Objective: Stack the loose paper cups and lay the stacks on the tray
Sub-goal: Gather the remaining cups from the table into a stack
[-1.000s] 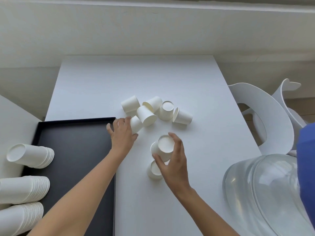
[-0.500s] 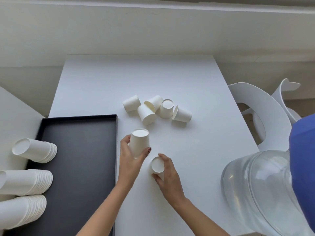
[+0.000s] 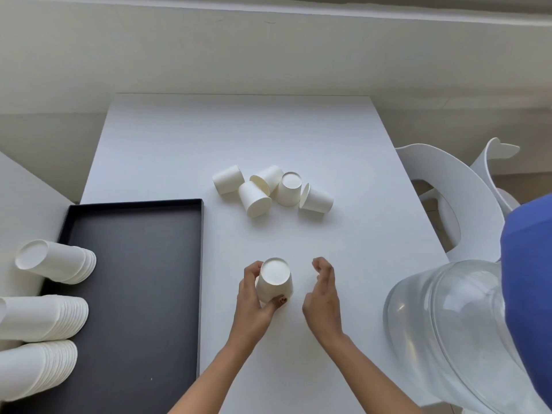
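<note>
Stacking is mid-way, I judge: at lower centre the left hand point(image 3: 254, 306) grips a bottom-up paper cup point(image 3: 274, 280) on the counter point(image 3: 239, 138), the right hand point(image 3: 322, 297) is empty and loosely curled just right of it, and the next move calls for reaching up-frame to the five loose cups point(image 3: 271, 189), right of the tray point(image 3: 134, 279).

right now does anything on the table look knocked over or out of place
Five loose paper cups lie jumbled in a heap right of the black tray, most tipped on their sides. Nothing looks spilled or damaged.
</note>
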Demonstrator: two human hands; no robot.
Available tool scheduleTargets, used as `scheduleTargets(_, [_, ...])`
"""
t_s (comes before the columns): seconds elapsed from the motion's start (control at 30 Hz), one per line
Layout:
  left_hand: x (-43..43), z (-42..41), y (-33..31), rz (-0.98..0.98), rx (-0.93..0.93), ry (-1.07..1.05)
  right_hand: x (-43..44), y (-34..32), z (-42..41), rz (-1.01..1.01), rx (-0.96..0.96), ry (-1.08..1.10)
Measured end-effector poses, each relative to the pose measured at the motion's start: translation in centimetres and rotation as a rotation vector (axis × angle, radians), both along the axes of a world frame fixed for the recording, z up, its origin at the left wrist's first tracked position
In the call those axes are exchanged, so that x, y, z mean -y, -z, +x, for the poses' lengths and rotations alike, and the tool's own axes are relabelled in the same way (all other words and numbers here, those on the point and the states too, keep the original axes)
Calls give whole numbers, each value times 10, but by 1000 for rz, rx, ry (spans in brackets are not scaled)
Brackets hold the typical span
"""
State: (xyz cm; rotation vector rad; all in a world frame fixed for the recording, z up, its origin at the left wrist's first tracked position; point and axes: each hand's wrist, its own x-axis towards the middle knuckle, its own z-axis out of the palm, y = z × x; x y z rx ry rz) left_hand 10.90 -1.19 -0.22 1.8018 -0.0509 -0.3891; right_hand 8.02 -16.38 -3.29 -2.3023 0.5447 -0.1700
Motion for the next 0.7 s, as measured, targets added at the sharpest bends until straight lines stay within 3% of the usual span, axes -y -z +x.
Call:
scheduleTargets(0.3, [6, 3, 20, 80, 11, 133, 43, -21, 96, -131, 49, 87])
scheduleTargets(0.53, [6, 9, 37, 87, 19, 171, 67, -27, 162, -195, -151, 0])
scheduleTargets(0.7, [0, 10, 52, 331, 162, 198, 74, -18, 173, -299, -273, -68])
